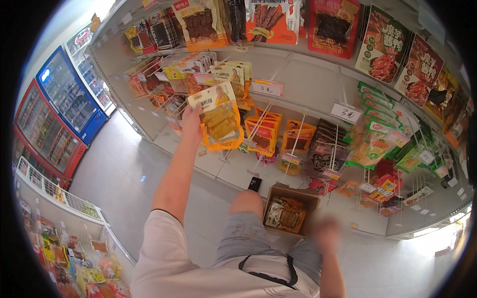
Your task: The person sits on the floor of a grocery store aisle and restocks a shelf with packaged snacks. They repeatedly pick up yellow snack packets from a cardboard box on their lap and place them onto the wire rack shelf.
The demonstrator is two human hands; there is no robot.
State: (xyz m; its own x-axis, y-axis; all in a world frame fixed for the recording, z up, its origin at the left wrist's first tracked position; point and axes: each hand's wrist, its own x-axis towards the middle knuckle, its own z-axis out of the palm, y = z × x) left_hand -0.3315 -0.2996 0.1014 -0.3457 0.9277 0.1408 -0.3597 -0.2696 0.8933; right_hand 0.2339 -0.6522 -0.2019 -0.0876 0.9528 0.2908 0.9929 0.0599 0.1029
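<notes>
Orange-edged and clear at the front, one packet (220,125) was gripped in the left hand (192,119) by its upper left side, facing the camera. From my remote post I judged that this hold left most of the front uncovered. The packet was raised before the hanging packets (232,74) of similar look on the display rack (310,69); I could not determine whether it touched them. Those hung in rows, an arrangement that I judged kept their fronts outward. White cards (346,113) stood at the front of the rows, presumably for easy reading.

The right hand (325,233) was blurred, near the cardboard box; I could not tell whether it was open or closed. The cardboard box (310,197) stood open near the knees, containing loose packets (286,215), a position that I assessed as convenient for reach.
</notes>
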